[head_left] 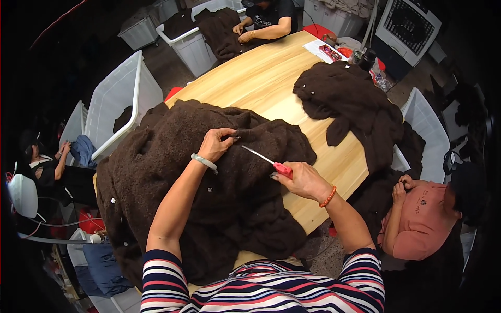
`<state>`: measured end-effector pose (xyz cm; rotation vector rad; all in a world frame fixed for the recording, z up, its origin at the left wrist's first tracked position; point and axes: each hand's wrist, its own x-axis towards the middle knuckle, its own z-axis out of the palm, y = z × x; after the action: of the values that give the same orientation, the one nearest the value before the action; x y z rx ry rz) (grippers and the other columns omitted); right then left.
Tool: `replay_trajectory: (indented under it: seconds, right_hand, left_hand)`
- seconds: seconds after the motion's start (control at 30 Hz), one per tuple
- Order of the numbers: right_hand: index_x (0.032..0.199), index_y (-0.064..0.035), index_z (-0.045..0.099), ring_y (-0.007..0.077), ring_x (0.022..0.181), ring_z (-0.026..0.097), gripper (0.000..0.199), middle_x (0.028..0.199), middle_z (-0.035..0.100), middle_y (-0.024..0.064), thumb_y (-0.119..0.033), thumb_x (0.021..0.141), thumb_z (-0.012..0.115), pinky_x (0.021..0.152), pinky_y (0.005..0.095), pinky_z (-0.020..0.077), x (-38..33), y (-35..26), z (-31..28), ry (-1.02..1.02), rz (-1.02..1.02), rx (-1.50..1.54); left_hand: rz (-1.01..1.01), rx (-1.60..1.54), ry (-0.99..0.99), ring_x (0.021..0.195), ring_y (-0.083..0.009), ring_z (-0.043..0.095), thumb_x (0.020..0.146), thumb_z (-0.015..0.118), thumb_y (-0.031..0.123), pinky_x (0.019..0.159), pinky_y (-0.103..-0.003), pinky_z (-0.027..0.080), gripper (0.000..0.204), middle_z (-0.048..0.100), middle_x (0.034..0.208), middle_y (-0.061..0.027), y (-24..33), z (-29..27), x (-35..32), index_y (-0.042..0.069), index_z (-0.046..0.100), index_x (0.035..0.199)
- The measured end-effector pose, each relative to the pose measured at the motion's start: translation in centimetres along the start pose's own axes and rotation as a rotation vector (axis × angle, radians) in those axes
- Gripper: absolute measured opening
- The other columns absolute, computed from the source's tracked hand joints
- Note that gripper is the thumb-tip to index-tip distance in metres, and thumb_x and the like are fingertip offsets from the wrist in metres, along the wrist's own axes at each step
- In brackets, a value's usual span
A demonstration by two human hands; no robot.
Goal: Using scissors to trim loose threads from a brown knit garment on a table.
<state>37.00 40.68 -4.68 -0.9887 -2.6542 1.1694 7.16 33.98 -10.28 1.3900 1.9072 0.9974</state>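
Knitwear (229, 195), dark brown with small pale buttons (113, 200), lies heaped across the tabletop (250, 78) from six to ten o'clock. The left hand (216, 145) pinches a fold of it between thumb and forefinger; whatever pale speck shows at the fingertips is too small to tell. The right hand (302, 180) wraps around a red-handled tool (282, 169), its thin shaft aimed toward ten o'clock, tip near the left fingertips but apart. Another dark garment (355, 101) spreads at two o'clock; a co-worker (271, 23) handles brown cloth (222, 34) at twelve.
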Motion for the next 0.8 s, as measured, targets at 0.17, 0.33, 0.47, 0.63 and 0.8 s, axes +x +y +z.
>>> replay_trajectory:
  seconds: [0.17,0.33,0.47,0.63,0.8]
  right_hand:
    - [0.092,-0.0004,0.059,0.0459,0.080,0.061,0.032,0.081,0.064,0.0240,-0.031,0.090,0.069,0.069,0.0488,0.0487,-1.4,1.3,-0.6,-0.094,-0.095,0.256]
    - [0.094,-0.0027,0.060,0.0459,0.083,0.062,0.032,0.082,0.066,0.0234,-0.033,0.090,0.068,0.072,0.0504,0.0503,-1.7,0.0,0.5,-0.053,-0.136,0.106]
    - [0.095,-0.0034,0.062,0.0451,0.086,0.064,0.034,0.083,0.068,0.0234,-0.037,0.090,0.066,0.076,0.0522,0.0515,-1.7,-2.4,0.6,-0.076,-0.091,-0.070]
    - [0.095,-0.0026,0.063,0.0448,0.086,0.065,0.035,0.084,0.068,0.0237,-0.037,0.090,0.065,0.078,0.0520,0.0514,-1.2,-3.0,1.2,-0.060,-0.062,-0.146]
    - [0.092,-0.0033,0.060,0.0449,0.083,0.065,0.032,0.082,0.067,0.0223,-0.035,0.091,0.065,0.074,0.0529,0.0511,-1.3,-2.7,1.9,-0.062,-0.110,-0.062]
  left_hand:
    - [-0.027,-0.100,0.200,0.098,-0.0151,0.064,0.080,0.074,0.007,0.086,-0.029,0.051,0.043,0.071,0.101,-0.0106,-0.2,-1.2,-2.9,-0.001,0.062,0.120]
    - [-0.175,-0.475,0.175,0.087,-0.0091,0.064,0.084,0.070,-0.002,0.078,-0.023,0.051,0.029,0.070,0.101,-0.0047,0.2,-0.4,-5.3,-0.006,0.064,0.113]
    - [-0.133,-0.650,0.197,0.085,-0.0092,0.065,0.089,0.066,-0.002,0.077,-0.024,0.054,0.027,0.070,0.101,-0.0053,-1.1,-0.6,-5.6,-0.005,0.064,0.116]
    - [-0.203,-0.788,0.130,0.085,-0.0091,0.065,0.092,0.065,0.003,0.076,-0.024,0.054,0.026,0.070,0.102,-0.0041,-0.8,-0.8,-5.8,-0.004,0.063,0.117]
    - [-0.215,-0.728,0.060,0.085,-0.0091,0.064,0.096,0.063,0.014,0.078,-0.024,0.053,0.025,0.070,0.101,-0.0035,-0.8,-1.2,-6.0,-0.002,0.064,0.116]
